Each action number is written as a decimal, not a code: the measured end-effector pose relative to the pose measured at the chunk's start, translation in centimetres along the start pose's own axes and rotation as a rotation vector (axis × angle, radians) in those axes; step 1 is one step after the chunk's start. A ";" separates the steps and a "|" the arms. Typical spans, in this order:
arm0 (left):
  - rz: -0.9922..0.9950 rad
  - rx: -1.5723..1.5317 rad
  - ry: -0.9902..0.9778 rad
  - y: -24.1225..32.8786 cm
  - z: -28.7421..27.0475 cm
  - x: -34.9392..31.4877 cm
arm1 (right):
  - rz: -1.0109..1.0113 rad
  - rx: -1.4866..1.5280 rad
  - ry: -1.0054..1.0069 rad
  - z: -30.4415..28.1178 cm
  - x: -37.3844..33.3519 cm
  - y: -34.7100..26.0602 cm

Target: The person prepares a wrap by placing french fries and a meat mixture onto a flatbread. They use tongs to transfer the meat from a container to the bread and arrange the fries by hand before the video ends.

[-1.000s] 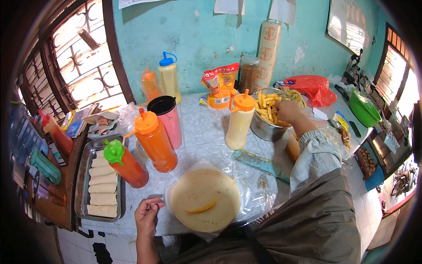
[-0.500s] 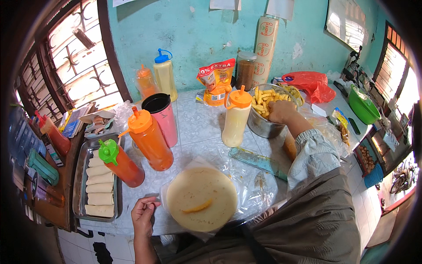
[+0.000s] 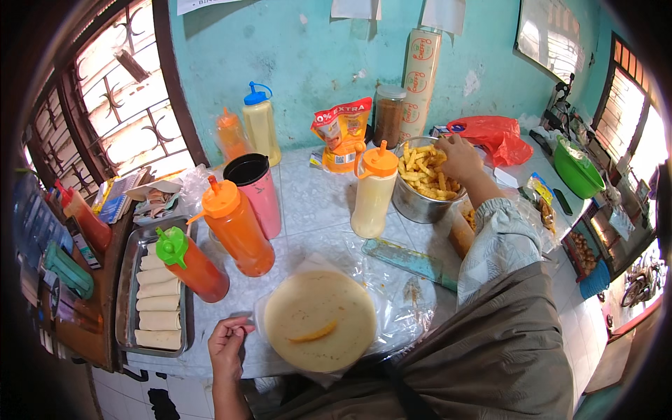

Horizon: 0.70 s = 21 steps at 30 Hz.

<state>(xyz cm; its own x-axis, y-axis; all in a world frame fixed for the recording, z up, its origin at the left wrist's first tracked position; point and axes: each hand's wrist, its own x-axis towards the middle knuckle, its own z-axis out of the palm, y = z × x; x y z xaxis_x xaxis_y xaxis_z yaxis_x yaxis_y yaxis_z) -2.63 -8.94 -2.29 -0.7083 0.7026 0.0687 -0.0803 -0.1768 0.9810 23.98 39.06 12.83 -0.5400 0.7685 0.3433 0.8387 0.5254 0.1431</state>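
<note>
Flatbread (image 3: 318,297), bearing single fry (image 3: 313,332): front of worktop (image 3: 315,238), presumably for easy reach. Left hand (image 3: 227,345): loosely curled beside it, hold unclear. Right hand (image 3: 462,161): at metal bowl (image 3: 418,208) of fries (image 3: 423,169), grasp untellable.

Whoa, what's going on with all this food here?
Someone has their right hand at a round metal bowl of fries; I can't tell if it's gripping any. Their left hand is beside a flat, round wrap, which has just one fry lying on it. Over on the left, rolled-up wraps sit in a metal tray, next to squeeze bottles.
</note>
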 end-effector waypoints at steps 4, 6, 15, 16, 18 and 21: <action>0.000 -0.010 -0.017 0.0 0.2 0.4 | -0.219 0.118 -0.166 1.8 0.5 -0.2; 0.001 -0.011 -0.006 -0.1 -0.1 0.0 | -0.091 0.001 -0.179 2.4 -0.1 -2.6; -0.019 -0.024 -0.017 0.1 -0.2 0.1 | -0.126 -0.103 -0.223 2.2 -0.4 -2.5; -0.023 -0.028 -0.019 0.2 -0.2 0.0 | -0.137 -0.096 -0.221 2.3 -0.5 -2.3; -0.019 -0.046 -0.030 0.1 -0.3 0.0 | -0.126 -0.048 -0.147 2.4 -0.7 -1.7; -0.010 -0.070 -0.049 -0.2 -0.4 0.1 | -0.034 0.007 -0.086 2.1 0.0 -0.1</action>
<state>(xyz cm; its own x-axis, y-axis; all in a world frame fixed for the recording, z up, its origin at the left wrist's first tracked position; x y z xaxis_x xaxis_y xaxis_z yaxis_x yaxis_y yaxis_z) -2.96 -9.10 -2.51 -0.6722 0.7371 0.0697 -0.1374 -0.2166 0.9666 23.72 39.80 10.84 -0.5721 0.7788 0.2571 0.8197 0.5536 0.1469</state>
